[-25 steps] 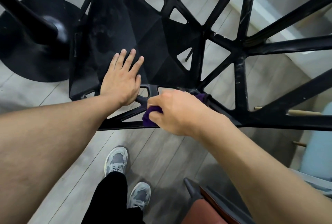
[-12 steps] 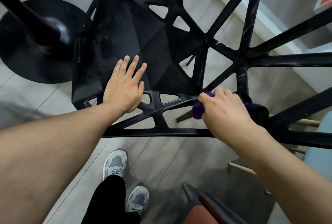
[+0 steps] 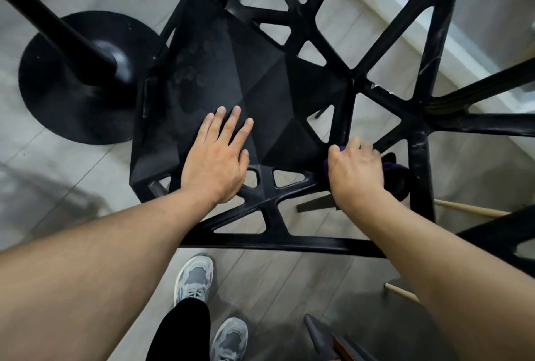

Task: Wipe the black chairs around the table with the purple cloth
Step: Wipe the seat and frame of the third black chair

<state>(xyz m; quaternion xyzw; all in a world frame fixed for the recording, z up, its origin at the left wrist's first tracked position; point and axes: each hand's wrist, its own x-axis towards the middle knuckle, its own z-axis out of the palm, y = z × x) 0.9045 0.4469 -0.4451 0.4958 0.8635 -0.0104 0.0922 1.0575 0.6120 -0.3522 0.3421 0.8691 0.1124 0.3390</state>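
head view: a person's left hand (image 3: 215,164) lies flat on the seat of the black chair (image 3: 260,77), fingers straight, its grip holding nothing. the right hand (image 3: 357,171) has its grip curled round the purple cloth (image 3: 393,169), bunched against a strut at the seat's right edge. a round desk base (image 3: 78,80) stands just beside the chair.

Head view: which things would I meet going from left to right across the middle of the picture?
Black table base → left hand → right hand, gripping the purple cloth → pale wooden leg.
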